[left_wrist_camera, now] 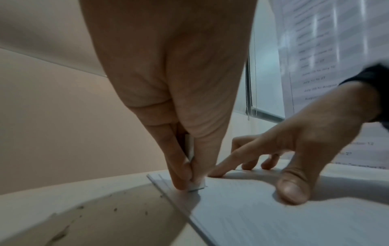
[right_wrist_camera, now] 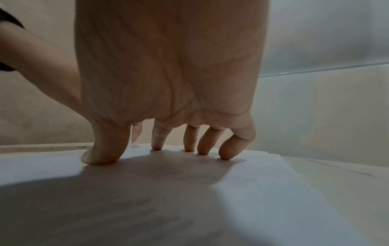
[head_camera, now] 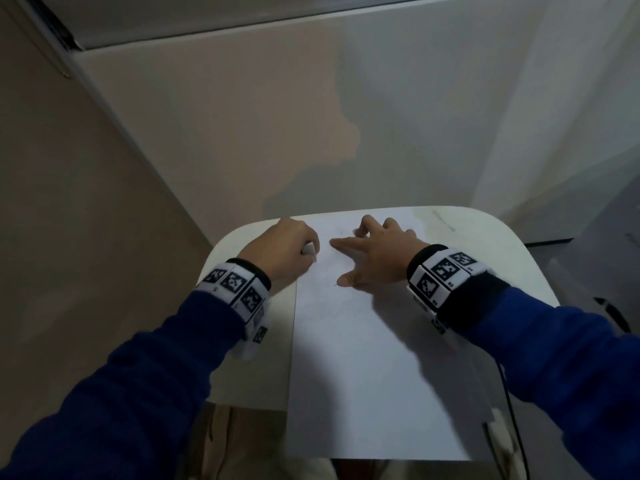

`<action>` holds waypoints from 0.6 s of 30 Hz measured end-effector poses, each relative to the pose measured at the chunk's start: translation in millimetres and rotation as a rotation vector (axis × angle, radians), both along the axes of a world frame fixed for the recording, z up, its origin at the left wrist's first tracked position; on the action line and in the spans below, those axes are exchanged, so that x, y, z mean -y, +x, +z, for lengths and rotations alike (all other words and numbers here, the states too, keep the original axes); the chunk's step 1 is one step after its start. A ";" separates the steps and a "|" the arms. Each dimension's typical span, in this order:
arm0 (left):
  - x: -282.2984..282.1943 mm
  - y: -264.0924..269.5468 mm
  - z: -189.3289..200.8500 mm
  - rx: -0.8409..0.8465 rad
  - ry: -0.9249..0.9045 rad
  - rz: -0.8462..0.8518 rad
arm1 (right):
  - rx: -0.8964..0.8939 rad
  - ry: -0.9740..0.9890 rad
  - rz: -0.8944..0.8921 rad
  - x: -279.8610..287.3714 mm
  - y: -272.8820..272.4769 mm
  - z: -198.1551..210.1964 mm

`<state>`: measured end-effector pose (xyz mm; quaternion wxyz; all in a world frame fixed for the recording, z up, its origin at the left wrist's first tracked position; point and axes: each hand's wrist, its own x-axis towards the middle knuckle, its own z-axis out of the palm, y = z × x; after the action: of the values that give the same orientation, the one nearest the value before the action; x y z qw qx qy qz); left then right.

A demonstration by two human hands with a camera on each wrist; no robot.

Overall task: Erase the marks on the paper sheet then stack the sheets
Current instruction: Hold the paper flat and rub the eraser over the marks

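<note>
Left hand (head_camera: 289, 245) at sheet's (head_camera: 363, 358) far left corner, knuckles up, fingers curled, thumb and fingertips (left_wrist_camera: 181, 181) pinching eraser (left_wrist_camera: 196, 185) end-down on sheet edge. Right hand (head_camera: 377, 254) just right of it on sheet's far part, arched, spread fingertips (right_wrist_camera: 226, 153) and thumb pressing down, palm raised. Both forearms in blue sleeves, marker bands on wrists.

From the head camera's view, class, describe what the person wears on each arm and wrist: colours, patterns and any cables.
Both arms wear dark blue long sleeves: left sleeve, right sleeve. Each wrist carries a band of white squares printed with black block-pattern markers: left band, right band. The right band sits on a broad black strap. A thin black cable runs down below the right sleeve. Both hands are bare.
</note>
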<state>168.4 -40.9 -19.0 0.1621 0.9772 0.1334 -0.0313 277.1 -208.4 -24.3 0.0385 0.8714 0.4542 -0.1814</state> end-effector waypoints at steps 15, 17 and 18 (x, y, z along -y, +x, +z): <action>-10.5 4.6 -4.3 0.057 -0.018 -0.049 | -0.030 0.026 -0.069 -0.7 -0.8 -3.1; -8.2 2.4 -3.6 0.033 -0.011 -0.051 | -0.019 0.023 -0.056 -0.1 -1.0 -2.8; -6.2 1.1 -3.3 0.024 0.000 -0.058 | -0.015 0.020 -0.048 0.7 -1.2 -2.9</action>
<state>169.5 -34.7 -22.4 0.1627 0.9810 0.1031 -0.0240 276.0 -209.1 -27.2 0.0222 0.8810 0.4352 -0.1841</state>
